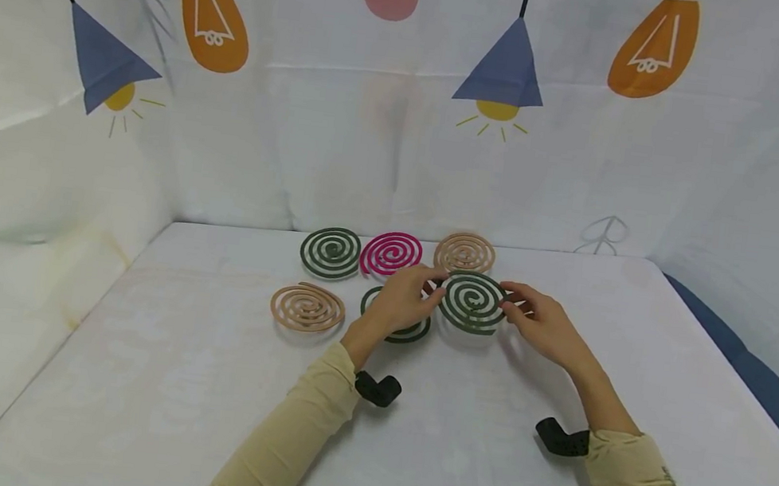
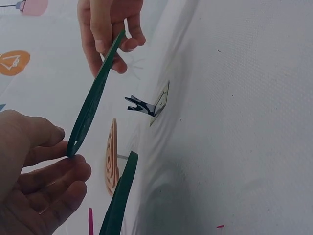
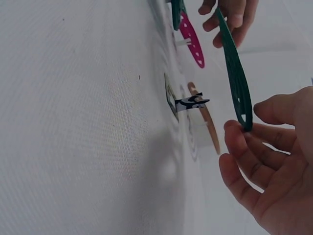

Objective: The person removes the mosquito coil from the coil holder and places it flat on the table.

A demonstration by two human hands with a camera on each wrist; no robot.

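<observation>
A dark green mosquito coil (image 1: 473,301) is held level above the table between both hands. My left hand (image 1: 408,300) pinches its left edge with thumb and fingers; my right hand (image 1: 549,325) pinches the right edge. Below the held coil, in the left wrist view, a small flat metal stand (image 2: 161,104) rests on the table with a patterned tab (image 2: 140,105) sticking up. The right wrist view shows this tab (image 3: 190,102) apart from the green coil (image 3: 236,78). Another green coil (image 1: 410,333) is partly hidden behind the left hand.
At the back of the white table (image 1: 186,380) are a green coil (image 1: 333,251), a magenta coil (image 1: 391,254) and a tan coil (image 1: 464,253). Another tan coil (image 1: 308,307) is at front left. Black wrist mounts (image 1: 378,390) are on both arms. A printed cloth wall (image 1: 342,149) stands behind.
</observation>
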